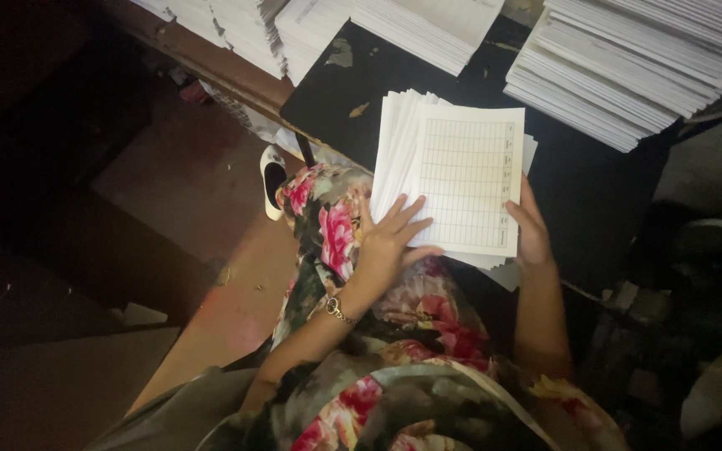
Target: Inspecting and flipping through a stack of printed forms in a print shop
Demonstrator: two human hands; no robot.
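A fanned stack of white sheets (461, 175), the top one printed with a ruled grid, lies at the near edge of a black table (595, 192). My left hand (390, 242) rests flat on the stack's lower left corner, fingers spread, a bracelet on the wrist. My right hand (531, 230) grips the stack's lower right edge, thumb on the top sheet. My lap in flowered cloth (336, 238) is just below the sheets.
Tall piles of white paper stand at the back: one at the right (628, 71), one in the middle (428, 29), more at the left (227, 25). A white shoe (272, 179) lies on the reddish floor at the left. Dark clutter fills the right side.
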